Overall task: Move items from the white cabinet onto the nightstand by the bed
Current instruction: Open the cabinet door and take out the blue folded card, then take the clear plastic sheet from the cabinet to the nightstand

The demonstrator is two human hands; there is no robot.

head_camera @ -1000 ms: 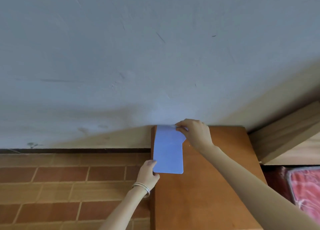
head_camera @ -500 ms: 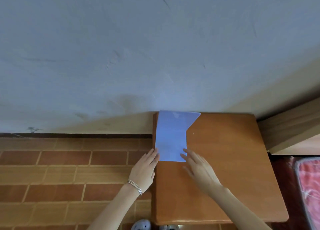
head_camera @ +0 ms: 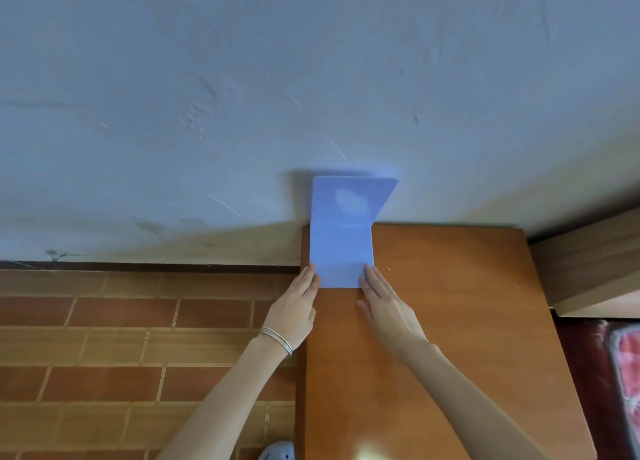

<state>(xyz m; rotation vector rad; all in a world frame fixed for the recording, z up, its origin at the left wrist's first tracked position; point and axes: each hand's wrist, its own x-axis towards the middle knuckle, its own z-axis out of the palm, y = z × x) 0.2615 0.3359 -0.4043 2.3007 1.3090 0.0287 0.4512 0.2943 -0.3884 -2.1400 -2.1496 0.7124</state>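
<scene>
Neatly bent lilac sheet [head_camera: 341,248] (smooth nightstand [head_camera: 450,321])

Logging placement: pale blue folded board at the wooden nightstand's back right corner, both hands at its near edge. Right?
No: head view shows the pale blue folded board at the orange-brown wooden nightstand's back left corner, left hand and right hand at its near edge.

There it is: the pale blue folded panel [head_camera: 341,248] sits at the back left corner of the orange-brown wooden nightstand [head_camera: 450,321]. Its lower leaf lies flat on top, while its upper leaf bends up against the wall, skewing right, with a whitish patch on it.
</scene>
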